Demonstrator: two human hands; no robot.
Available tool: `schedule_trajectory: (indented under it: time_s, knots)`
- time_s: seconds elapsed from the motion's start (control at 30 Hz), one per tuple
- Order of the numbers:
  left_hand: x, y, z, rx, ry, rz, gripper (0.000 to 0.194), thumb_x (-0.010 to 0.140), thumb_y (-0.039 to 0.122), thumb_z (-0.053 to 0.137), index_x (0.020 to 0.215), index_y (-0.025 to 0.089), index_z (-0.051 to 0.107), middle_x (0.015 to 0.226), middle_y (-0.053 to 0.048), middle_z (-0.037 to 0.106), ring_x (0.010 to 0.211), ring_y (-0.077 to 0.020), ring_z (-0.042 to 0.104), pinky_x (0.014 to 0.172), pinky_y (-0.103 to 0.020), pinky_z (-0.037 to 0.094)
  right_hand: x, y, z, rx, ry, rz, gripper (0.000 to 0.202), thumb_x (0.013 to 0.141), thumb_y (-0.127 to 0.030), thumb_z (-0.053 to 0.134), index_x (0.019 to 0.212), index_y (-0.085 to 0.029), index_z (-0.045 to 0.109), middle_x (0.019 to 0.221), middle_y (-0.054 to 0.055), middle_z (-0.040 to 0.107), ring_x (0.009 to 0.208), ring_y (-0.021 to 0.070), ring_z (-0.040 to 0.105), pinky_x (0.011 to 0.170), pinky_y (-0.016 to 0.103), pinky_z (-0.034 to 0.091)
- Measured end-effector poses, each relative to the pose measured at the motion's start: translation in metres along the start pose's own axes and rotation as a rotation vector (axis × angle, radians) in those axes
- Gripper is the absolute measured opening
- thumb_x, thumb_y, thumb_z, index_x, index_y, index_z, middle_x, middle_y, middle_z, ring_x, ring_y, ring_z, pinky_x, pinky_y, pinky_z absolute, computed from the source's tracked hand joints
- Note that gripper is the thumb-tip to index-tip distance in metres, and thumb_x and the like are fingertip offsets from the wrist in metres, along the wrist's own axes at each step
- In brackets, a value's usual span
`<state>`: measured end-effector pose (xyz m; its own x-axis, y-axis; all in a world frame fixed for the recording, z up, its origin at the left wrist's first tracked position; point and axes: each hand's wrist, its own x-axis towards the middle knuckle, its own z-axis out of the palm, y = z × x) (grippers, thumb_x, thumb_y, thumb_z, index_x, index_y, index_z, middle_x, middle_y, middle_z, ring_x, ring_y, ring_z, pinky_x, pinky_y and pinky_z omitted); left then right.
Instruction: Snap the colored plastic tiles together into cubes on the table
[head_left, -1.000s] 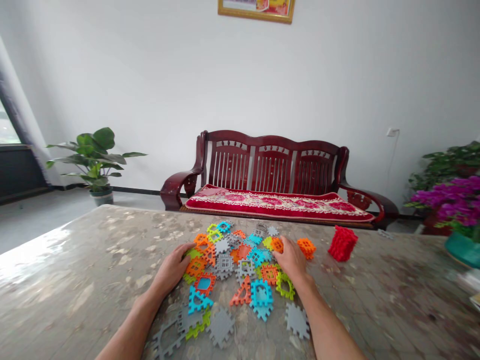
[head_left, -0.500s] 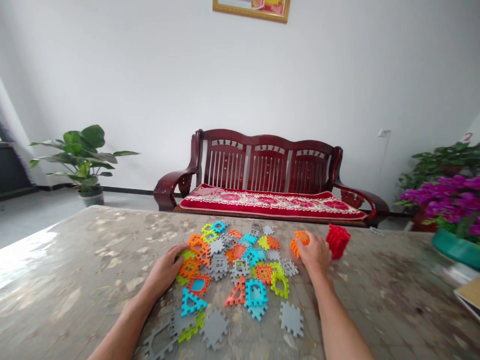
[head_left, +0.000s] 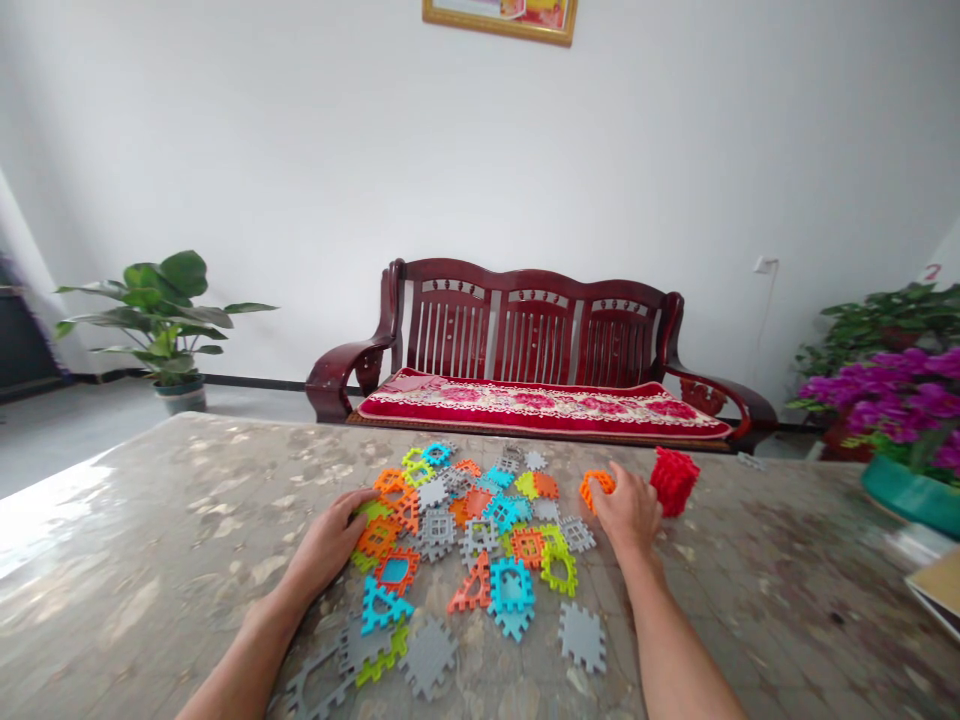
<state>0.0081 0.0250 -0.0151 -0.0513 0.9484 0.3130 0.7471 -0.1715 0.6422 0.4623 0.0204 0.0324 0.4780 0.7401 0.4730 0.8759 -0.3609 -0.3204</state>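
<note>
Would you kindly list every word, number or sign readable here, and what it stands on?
"2", apparently: a blurred pinkish-red mark on the pale surface at far right.
Gold-framed rectangular picture: any lettering too small and cut off to read.
Multicoloured interlocking plastic pieces: no lettering visible.

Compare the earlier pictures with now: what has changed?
The right hand has moved right, from the loose pieces to the orange block, where its thumb now rests; whether it grips is unclear. The left hand stayed at the pieces' left edge; the red block stayed put.
</note>
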Motion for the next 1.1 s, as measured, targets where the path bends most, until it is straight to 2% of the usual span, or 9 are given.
schedule_trajectory:
  time_s: [0.1, 0.2, 0.33, 0.47, 0.57, 0.67, 0.73, 0.87, 1.1]
  knots:
    - [-0.001, 0.003, -0.001, 0.016, 0.000, -0.010, 0.046, 0.071, 0.027, 0.045, 0.108, 0.023, 0.072, 0.123, -0.004, 0.072, 0.117, -0.0229, 0.065, 0.108, -0.034, 0.046, -0.002, -0.006, 0.001, 0.105, 0.066, -0.078, 0.044, 0.087, -0.038, 0.052, 0.124, -0.018, 0.066, 0.120, 0.013, 0.067, 0.109, 0.0310, 0.057, 0.094, 0.042, 0.041]
    - [-0.005, 0.013, -0.006, 0.046, 0.003, -0.010, 0.041, 0.073, 0.027, 0.046, 0.104, 0.023, 0.072, 0.119, -0.004, 0.072, 0.112, -0.0219, 0.066, 0.105, -0.033, 0.047, -0.008, -0.020, 0.007, 0.256, 0.063, -0.256, 0.037, 0.087, -0.033, 0.051, 0.115, -0.019, 0.070, 0.118, 0.011, 0.068, 0.110, 0.0275, 0.057, 0.100, 0.040, 0.039]
    - [-0.012, 0.026, -0.015, 0.177, 0.024, -0.052, 0.031, 0.080, 0.035, 0.048, 0.094, 0.024, 0.073, 0.107, -0.006, 0.071, 0.104, -0.0238, 0.066, 0.098, -0.036, 0.049, -0.028, -0.049, 0.017, 0.432, -0.056, -0.499, 0.029, 0.086, -0.028, 0.051, 0.105, -0.020, 0.072, 0.111, 0.008, 0.070, 0.108, 0.0234, 0.059, 0.099, 0.035, 0.042]
    - [-0.015, 0.031, -0.024, 0.213, -0.055, -0.054, 0.030, 0.082, 0.044, 0.053, 0.093, 0.025, 0.074, 0.104, -0.005, 0.069, 0.105, -0.0245, 0.063, 0.099, -0.038, 0.047, -0.051, -0.072, 0.020, 0.500, -0.198, -0.628, 0.025, 0.086, -0.023, 0.052, 0.101, -0.023, 0.072, 0.109, 0.006, 0.071, 0.107, 0.0213, 0.061, 0.098, 0.033, 0.044]
    - [-0.014, 0.028, -0.029, 0.154, -0.167, 0.006, 0.036, 0.076, 0.048, 0.063, 0.102, 0.026, 0.074, 0.116, -0.005, 0.066, 0.115, -0.0260, 0.059, 0.106, -0.039, 0.043, -0.060, -0.079, 0.020, 0.514, -0.243, -0.669, 0.024, 0.085, -0.020, 0.054, 0.100, -0.023, 0.072, 0.109, 0.005, 0.071, 0.107, 0.0213, 0.062, 0.098, 0.033, 0.045]
    - [-0.013, 0.026, -0.033, 0.160, -0.265, 0.029, 0.042, 0.070, 0.044, 0.070, 0.109, 0.029, 0.073, 0.130, -0.005, 0.061, 0.125, -0.0282, 0.053, 0.113, -0.042, 0.037, -0.063, -0.080, 0.021, 0.521, -0.243, -0.667, 0.024, 0.083, -0.018, 0.056, 0.099, -0.023, 0.073, 0.109, 0.006, 0.072, 0.106, 0.0219, 0.063, 0.098, 0.035, 0.046]
    - [-0.013, 0.025, -0.033, 0.175, -0.292, 0.020, 0.043, 0.069, 0.040, 0.071, 0.111, 0.029, 0.073, 0.133, -0.005, 0.058, 0.128, -0.0290, 0.051, 0.113, -0.042, 0.036, -0.063, -0.080, 0.021, 0.527, -0.240, -0.663, 0.024, 0.083, -0.017, 0.056, 0.098, -0.024, 0.073, 0.108, 0.006, 0.072, 0.105, 0.0220, 0.064, 0.097, 0.035, 0.047]
    - [-0.011, 0.025, -0.030, 0.163, -0.283, -0.002, 0.039, 0.068, 0.039, 0.071, 0.104, 0.026, 0.073, 0.129, -0.006, 0.059, 0.126, -0.0290, 0.051, 0.112, -0.041, 0.037, -0.064, -0.080, 0.021, 0.540, -0.237, -0.665, 0.025, 0.083, -0.015, 0.054, 0.097, -0.024, 0.073, 0.106, 0.006, 0.072, 0.102, 0.0218, 0.065, 0.095, 0.035, 0.048]
    - [-0.009, 0.029, -0.027, 0.108, -0.184, -0.013, 0.029, 0.062, 0.034, 0.073, 0.089, 0.023, 0.071, 0.111, -0.007, 0.066, 0.112, -0.0277, 0.058, 0.104, -0.040, 0.042, -0.064, -0.078, 0.024, 0.576, -0.211, -0.655, 0.024, 0.085, -0.015, 0.053, 0.095, -0.024, 0.073, 0.105, 0.006, 0.072, 0.101, 0.0210, 0.065, 0.095, 0.035, 0.049]
